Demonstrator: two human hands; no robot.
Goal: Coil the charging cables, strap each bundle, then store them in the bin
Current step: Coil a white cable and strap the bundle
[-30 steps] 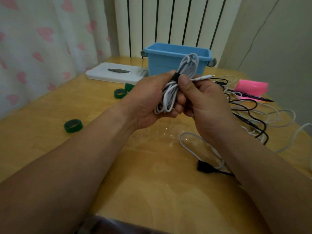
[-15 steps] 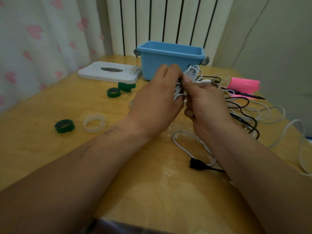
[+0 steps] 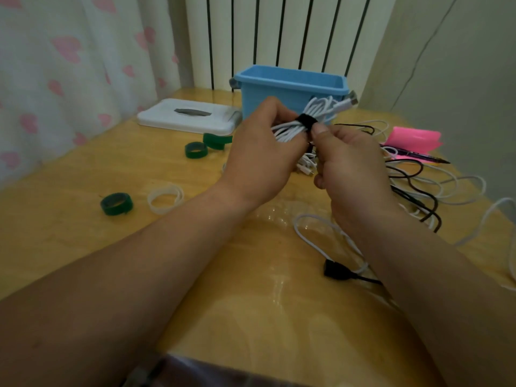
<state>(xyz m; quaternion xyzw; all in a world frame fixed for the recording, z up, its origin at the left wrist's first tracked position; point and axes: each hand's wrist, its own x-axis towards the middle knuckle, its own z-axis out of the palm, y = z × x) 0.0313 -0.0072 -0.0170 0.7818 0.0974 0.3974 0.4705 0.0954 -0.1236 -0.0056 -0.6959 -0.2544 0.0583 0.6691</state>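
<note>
A coiled white cable bundle (image 3: 321, 108) is held above the table, just in front of the blue bin (image 3: 290, 88). A black strap (image 3: 305, 122) wraps its middle. My left hand (image 3: 262, 152) grips the bundle's near-left part, fingers curled over it. My right hand (image 3: 349, 160) pinches the bundle at the strap with thumb and fingers. The bundle's plug end points right, toward the bin's handle. Loose black and white cables (image 3: 413, 185) lie tangled on the table to the right.
Green strap rolls (image 3: 116, 203) (image 3: 196, 150) (image 3: 217, 141) and a white loop (image 3: 164, 197) lie on the left. A white flat lid (image 3: 190, 115) sits at the back left, a pink packet (image 3: 413, 138) and pen (image 3: 416, 156) at the right. A black plug (image 3: 335, 270) lies near my right forearm.
The bundle turned from upright to lying across and moved slightly toward the bin. My left hand rolled over the top of it; my right thumb now sits at the strap.
</note>
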